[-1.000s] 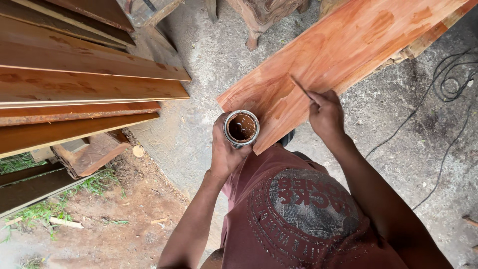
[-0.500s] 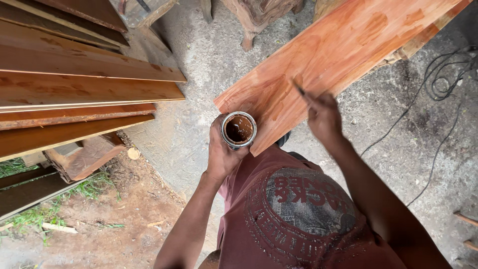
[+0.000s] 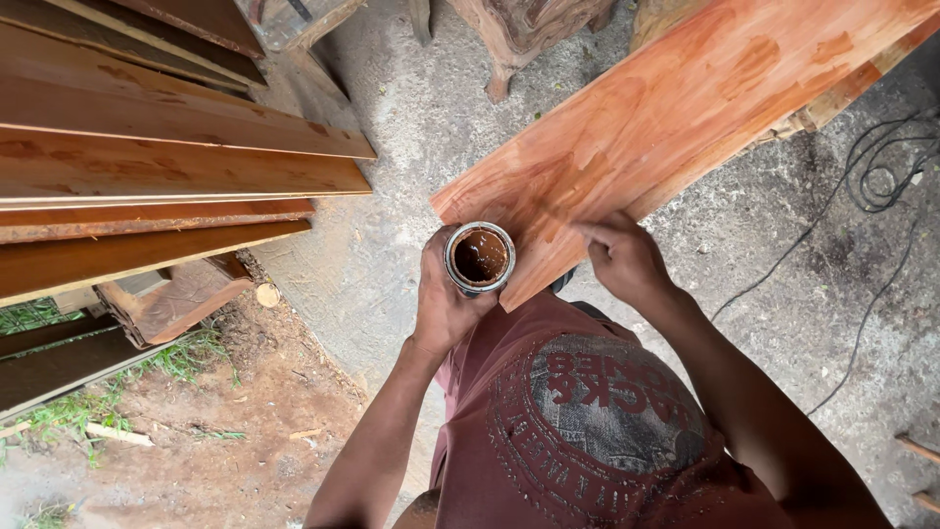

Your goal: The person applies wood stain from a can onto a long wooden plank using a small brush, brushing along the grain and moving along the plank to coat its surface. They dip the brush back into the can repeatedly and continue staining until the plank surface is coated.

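My left hand is wrapped around a small round tin with dark brown liquid in it, held against the near corner of a long reddish plank. The plank runs from that corner up to the top right, and its surface looks wet and streaked. My right hand rests on the plank's near end, just right of the tin, with its fingers pinched shut around a thin brush. The hand hides nearly all of the brush.
Several stained planks lie stacked at the left. A carved wooden leg stands at the top centre. A black cable trails over the concrete at the right. Dirt and grass lie at the lower left.
My right hand has drawn the brush down the plank toward the near end and the tin; the handle that stuck up before is now hidden. The left hand still holds the tin.
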### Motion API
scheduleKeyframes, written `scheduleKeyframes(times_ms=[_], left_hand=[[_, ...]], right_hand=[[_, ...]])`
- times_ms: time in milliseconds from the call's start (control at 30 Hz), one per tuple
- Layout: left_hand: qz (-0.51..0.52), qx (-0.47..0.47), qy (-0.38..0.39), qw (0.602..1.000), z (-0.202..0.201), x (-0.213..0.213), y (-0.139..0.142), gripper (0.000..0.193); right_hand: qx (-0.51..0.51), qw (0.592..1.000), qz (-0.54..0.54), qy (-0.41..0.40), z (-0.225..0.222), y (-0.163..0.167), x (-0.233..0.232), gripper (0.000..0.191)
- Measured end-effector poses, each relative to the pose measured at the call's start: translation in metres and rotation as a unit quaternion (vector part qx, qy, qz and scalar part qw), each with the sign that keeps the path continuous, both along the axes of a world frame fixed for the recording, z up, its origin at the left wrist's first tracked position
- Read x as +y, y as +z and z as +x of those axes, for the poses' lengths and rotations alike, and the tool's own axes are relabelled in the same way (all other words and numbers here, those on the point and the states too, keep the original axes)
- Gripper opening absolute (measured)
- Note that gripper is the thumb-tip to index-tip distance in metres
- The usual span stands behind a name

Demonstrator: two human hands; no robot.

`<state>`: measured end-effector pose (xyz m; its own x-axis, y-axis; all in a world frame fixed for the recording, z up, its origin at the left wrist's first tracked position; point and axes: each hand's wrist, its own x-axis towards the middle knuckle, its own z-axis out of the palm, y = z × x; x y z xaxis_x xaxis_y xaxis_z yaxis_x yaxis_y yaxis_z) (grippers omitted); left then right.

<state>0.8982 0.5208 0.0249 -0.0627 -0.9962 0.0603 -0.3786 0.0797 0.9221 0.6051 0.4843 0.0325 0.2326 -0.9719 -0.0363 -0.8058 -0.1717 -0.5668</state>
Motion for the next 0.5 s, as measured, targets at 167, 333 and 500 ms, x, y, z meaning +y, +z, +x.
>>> scheduleKeyframes(times_ms=[167, 333, 500], left_hand=[[0.012, 0.002, -0.008, 1.000, 0.000, 0.002, -0.002, 0.094], [0.009, -0.003, -0.009, 1.000, 0.000, 0.001, 0.000, 0.095], [0.015, -0.001, -0.013, 1.000, 0.002, 0.002, -0.001, 0.095]], right_hand=[[0.023, 0.994, -0.106, -0.018, 0.019, -0.002, -0.034, 0.028], [0.048, 0.990, -0.130, -0.030, 0.025, -0.015, -0.065, 0.032], [0.095, 0.979, -0.170, -0.063, 0.033, -0.028, -0.065, 0.032]])
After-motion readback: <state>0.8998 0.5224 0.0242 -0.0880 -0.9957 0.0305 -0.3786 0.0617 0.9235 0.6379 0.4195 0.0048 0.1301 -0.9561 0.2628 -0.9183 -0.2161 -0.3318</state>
